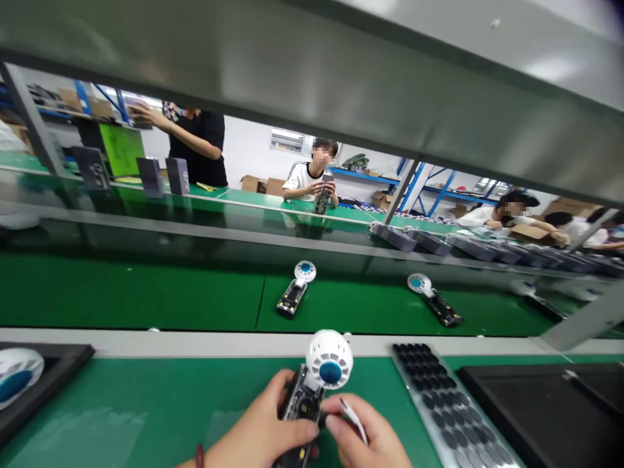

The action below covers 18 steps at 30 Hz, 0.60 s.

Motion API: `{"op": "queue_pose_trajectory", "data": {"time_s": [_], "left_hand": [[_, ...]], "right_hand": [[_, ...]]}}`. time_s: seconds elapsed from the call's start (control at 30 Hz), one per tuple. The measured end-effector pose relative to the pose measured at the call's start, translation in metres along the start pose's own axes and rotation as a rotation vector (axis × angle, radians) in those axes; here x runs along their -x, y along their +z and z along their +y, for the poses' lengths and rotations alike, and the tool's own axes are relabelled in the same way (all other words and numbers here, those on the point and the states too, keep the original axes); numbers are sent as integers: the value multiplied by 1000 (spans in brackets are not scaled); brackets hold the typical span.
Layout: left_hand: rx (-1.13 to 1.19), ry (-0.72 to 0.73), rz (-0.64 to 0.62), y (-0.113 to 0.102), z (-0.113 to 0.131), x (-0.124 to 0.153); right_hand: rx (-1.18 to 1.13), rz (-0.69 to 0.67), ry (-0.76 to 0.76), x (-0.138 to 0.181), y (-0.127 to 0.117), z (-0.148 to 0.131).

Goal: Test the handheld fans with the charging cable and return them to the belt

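My left hand (pixel 266 422) is wrapped around the dark, see-through body of a handheld fan (pixel 330 357), its white round head with a blue centre tilted up and away from me. Close against the body's right side, my right hand (pixel 365 432) is closed in a pinch, with a thin white pointed tool (pixel 353 419) lying across its fingers. Whether those fingertips also pinch something small and dark cannot be made out. To the right lies a sheet of round black pads (pixel 443 403).
On the green conveyor belt (pixel 146 286) ahead lie a fan (pixel 292 296) and another fan (pixel 439 305). Black trays (pixel 546 396) flank my workspace. A metal shelf (pixel 312 84) hangs overhead. Co-workers sit opposite; one person (pixel 312 179) holds a dark device. Grey boxes (pixel 151 177) stand there.
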<state>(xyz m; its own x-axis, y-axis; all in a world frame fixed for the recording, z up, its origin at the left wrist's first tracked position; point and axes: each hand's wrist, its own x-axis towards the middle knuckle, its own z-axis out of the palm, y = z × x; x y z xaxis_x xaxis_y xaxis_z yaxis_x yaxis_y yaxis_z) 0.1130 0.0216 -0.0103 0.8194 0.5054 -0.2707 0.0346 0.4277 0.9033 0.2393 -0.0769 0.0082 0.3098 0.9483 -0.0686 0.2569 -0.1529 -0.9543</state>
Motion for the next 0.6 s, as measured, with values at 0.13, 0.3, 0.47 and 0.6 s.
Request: {"op": "queue_pose_trajectory", "data": {"time_s": [0.13, 0.3, 0.47, 0.6], "left_hand": [[-47, 118, 2, -3, -15, -1], [-156, 140, -6, -2, -8, 4], [-252, 79, 23, 1, -2, 6], [-270, 48, 35, 2, 0, 8]], "right_hand": [[-170, 260, 66, 0, 10, -1], [9, 264, 53, 4, 20, -2], [1, 264, 44, 4, 20, 0], [23, 264, 115, 6, 21, -3]]}}
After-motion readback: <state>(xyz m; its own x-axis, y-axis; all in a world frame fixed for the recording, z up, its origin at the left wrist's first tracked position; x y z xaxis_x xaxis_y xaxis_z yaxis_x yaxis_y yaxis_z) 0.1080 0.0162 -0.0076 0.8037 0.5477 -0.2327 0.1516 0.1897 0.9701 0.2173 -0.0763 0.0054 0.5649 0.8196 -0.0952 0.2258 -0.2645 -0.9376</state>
